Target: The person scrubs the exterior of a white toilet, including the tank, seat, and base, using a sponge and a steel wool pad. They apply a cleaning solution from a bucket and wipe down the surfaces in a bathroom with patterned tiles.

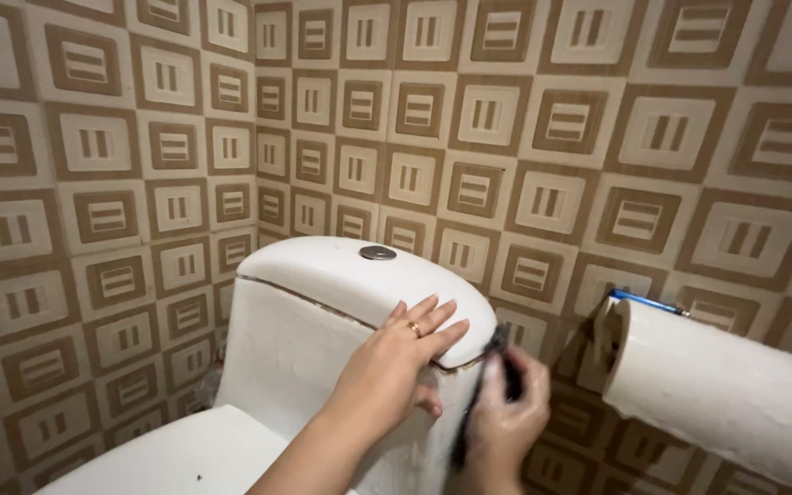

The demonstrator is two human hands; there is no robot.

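White ceramic under the left hand [394, 362]: fingers pressed flat, close together, lying along the front edge of the cistern lid [359, 280], gold ring on one finger. Palm braces the tank [291, 362] just below the lid seam.

Right hand [506, 417] is curled shut around a dark, slim brush [486, 390], blurred, so exact bristle shape is unclear. Its fingers wrap the handle; thumb not visible. The brush runs roughly vertical, tilted slightly, top end touching the right corner of the lid where lid meets tank, lower end going down beside the tank's right side. It lies just right of the left fingertips, nearly touching them. The right hand is the nearer one to that corner seam.

Brownish grime line follows the seam between lid and tank. Lid is glossy, rounded, with a round metal flush button [378, 252] on top. Closed toilet seat cover [185, 454] is smooth white, lower left.

Right of the hands, well apart from the tank, a fat paper roll [717, 390] hangs on a holder with a blue bar [645, 302], matte and soft-looking. Wall tiles [543, 119] are beige and brown, raised square pattern, on both walls.
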